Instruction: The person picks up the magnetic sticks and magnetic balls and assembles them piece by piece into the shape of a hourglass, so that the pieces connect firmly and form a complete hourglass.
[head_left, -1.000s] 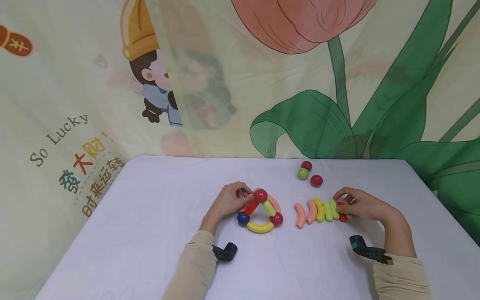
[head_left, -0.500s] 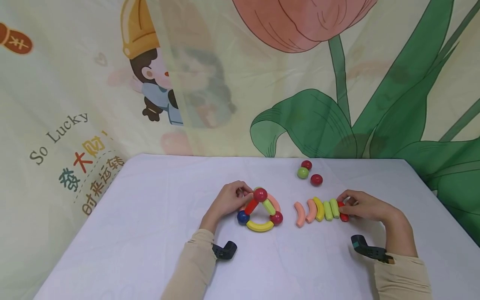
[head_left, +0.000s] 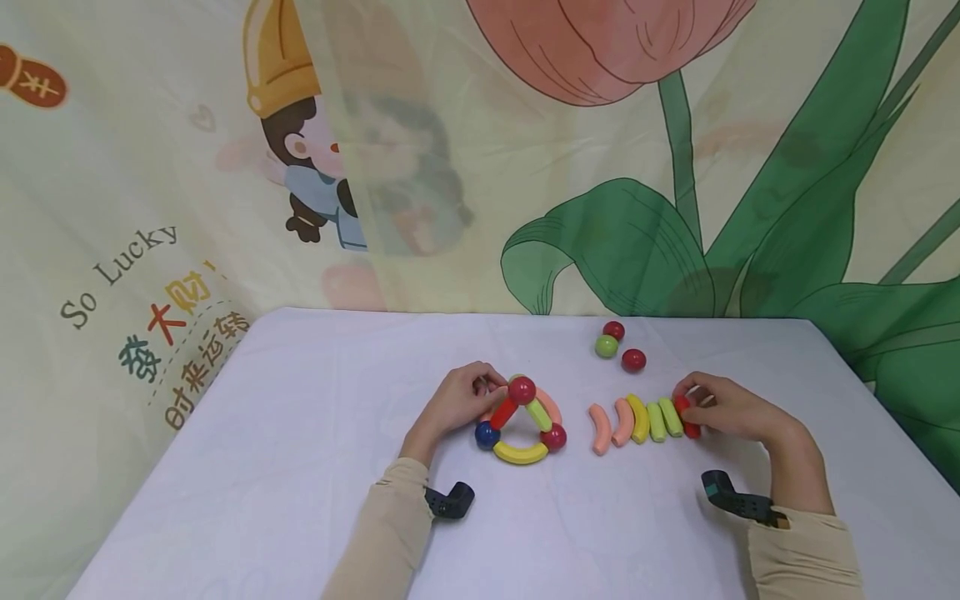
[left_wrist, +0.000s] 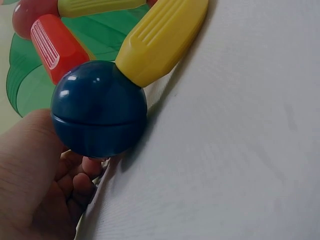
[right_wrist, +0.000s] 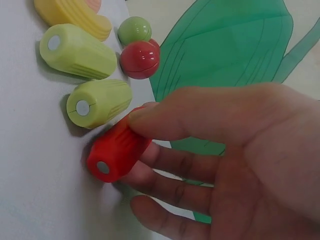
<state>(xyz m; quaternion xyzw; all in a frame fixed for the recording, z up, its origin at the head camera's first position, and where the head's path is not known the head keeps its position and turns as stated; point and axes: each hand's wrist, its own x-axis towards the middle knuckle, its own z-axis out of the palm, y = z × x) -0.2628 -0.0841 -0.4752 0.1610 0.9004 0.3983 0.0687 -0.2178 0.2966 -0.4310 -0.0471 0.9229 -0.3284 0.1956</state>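
Head view: left hand [head_left: 455, 406] is curled on the back of the ball-and-rod triangle [head_left: 521, 422] mid-table [head_left: 300, 467]; right hand [head_left: 726, 410] pinches the red rod [head_left: 686, 416] ending the row of rods [head_left: 636, 421].
Left wrist: blue ball [left_wrist: 99, 108] sits right against the palm, yellow curved rod [left_wrist: 162, 37] stuck to it; fingers mostly hidden.
Right wrist: thumb and fingers pinch the red rod, just beside a light green rod [right_wrist: 99, 102].

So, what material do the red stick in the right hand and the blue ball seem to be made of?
The short red ribbed stick looks like matte moulded plastic: fine ridges along its body and a small pale disc, perhaps a magnet, in its end. The dark blue ball looks like glossy hard plastic: bright highlights and a seam round its middle. Painted wood cannot be ruled out.
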